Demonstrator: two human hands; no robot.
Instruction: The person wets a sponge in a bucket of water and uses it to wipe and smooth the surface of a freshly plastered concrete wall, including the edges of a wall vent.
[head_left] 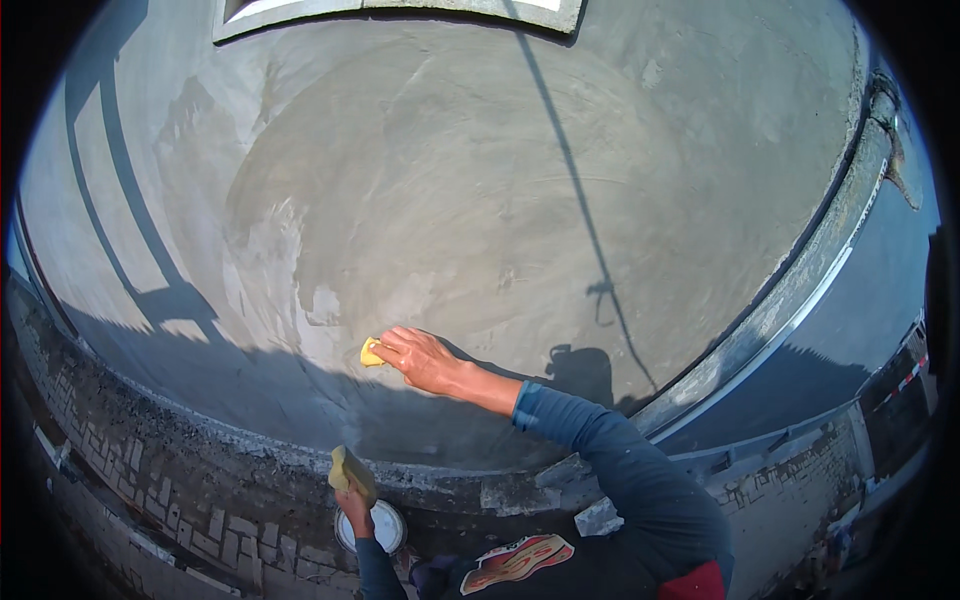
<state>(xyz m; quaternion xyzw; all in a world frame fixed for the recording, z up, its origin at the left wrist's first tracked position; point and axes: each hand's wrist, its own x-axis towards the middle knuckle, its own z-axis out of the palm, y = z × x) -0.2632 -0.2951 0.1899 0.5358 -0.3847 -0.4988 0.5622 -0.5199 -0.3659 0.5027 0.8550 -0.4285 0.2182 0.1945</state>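
Note:
My right hand is closed round a small yellow sponge, pressed to the grey plastered wall. The arm reaches across from the lower right in a blue sleeve. Lower down, my left hand grips a tan, flat-sided block, held up away from the wall's surface. Whether that block is a sponge or a float I cannot tell. Its fingers are partly hidden behind it. Darker, damp-looking swirls and a few pale patches mark the plaster above the right hand.
A white bucket stands just beside my left hand. A framed opening juts out at the top. Along the right runs a raised concrete ledge. Brick paving and broken blocks lie at the wall's foot.

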